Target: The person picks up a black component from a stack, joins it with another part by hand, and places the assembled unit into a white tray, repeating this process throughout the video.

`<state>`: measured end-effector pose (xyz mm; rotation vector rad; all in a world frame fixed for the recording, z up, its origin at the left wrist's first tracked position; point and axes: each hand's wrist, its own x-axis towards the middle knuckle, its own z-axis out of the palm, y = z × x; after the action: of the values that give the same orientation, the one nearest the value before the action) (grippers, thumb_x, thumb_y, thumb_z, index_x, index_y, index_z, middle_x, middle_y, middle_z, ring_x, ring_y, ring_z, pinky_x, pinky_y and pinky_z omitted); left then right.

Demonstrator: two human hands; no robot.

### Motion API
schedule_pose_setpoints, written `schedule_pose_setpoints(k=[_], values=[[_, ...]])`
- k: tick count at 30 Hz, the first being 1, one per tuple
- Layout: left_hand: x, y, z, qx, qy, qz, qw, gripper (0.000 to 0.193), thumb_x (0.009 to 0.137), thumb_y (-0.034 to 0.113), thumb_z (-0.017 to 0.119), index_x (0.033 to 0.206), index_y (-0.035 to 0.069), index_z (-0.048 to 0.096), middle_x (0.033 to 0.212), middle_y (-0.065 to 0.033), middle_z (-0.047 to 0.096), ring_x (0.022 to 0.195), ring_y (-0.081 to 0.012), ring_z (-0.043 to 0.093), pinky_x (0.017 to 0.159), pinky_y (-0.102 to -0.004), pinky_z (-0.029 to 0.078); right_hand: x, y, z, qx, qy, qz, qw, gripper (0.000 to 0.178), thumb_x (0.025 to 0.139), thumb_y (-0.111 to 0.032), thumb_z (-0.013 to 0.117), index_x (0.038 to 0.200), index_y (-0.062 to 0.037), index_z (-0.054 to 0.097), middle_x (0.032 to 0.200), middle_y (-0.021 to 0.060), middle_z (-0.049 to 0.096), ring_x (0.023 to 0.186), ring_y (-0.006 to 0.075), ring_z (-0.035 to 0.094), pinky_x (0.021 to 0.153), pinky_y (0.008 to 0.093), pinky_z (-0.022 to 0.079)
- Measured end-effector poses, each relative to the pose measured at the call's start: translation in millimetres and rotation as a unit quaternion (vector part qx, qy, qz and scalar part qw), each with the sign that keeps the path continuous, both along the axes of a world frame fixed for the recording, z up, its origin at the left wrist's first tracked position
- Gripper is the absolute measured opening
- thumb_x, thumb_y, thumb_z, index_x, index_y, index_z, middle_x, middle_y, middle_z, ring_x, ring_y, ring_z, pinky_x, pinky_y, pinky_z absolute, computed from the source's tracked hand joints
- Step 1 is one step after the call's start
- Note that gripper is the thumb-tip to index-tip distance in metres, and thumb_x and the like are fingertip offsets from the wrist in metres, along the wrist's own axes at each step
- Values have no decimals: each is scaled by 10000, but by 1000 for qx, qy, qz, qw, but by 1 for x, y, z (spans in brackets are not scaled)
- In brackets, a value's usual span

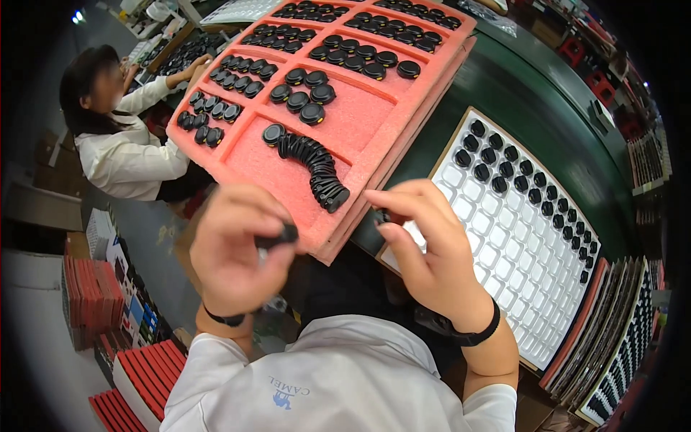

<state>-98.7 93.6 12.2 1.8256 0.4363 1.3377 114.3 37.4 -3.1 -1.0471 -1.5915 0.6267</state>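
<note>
My left hand (237, 248), slightly blurred, is closed on a black round part (287, 235) pinched at its fingertips. My right hand (439, 252) pinches a small dark piece (382, 215) between thumb and forefinger; its exact kind is too small to tell. Both hands are raised in front of my chest, at the near edge of a pink foam tray (245, 160) with compartments. In its nearest compartment lies a curved row of black discs (314, 164), leaning on one another. Loose black round parts (297, 101) fill other compartments, some with a yellow mark.
On the green table (497, 79) at right sits a white blister tray (497, 241), with black parts (506, 169) in its far cells. Stacked trays (612, 338) stand at lower right, red foam stacks (147, 378) at lower left. A co-worker (119, 144) sits at left.
</note>
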Motion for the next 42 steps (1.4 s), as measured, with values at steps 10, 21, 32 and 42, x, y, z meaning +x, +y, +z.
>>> schedule_pose_setpoints(k=[10,21,32,42], values=[[66,-43,-28,-290,15,-354,889,366,824,-22,595,1174,-30,491,1130,-235,565,873,-225,623,787,-340,549,34,-79,-43,-167,431,1,887,285,910,-96,569,1166,22,533,939,64,572,818,136,555,726,250,464],[101,-52,-61,-430,12,-320,844,390,816,-3,659,1164,-40,487,1135,-205,538,993,-219,574,840,-336,525,38,-109,-61,-157,457,-73,873,343,894,-233,608,1115,13,515,868,65,537,752,139,526,687,254,432],[106,-50,-70,-157,49,-278,946,404,779,-46,682,1145,-14,513,1123,-130,493,1003,-176,543,834,-278,502,38,-98,-60,-52,154,-135,977,255,895,-146,563,1087,10,503,863,54,501,746,115,473,684,237,397],[105,-50,-69,-181,54,-292,938,399,770,-3,713,1115,-32,514,1102,-163,504,1003,-205,526,845,-314,473,31,-92,-65,-19,219,-107,970,247,894,-48,506,1127,7,446,857,28,500,708,82,439,658,226,388]])
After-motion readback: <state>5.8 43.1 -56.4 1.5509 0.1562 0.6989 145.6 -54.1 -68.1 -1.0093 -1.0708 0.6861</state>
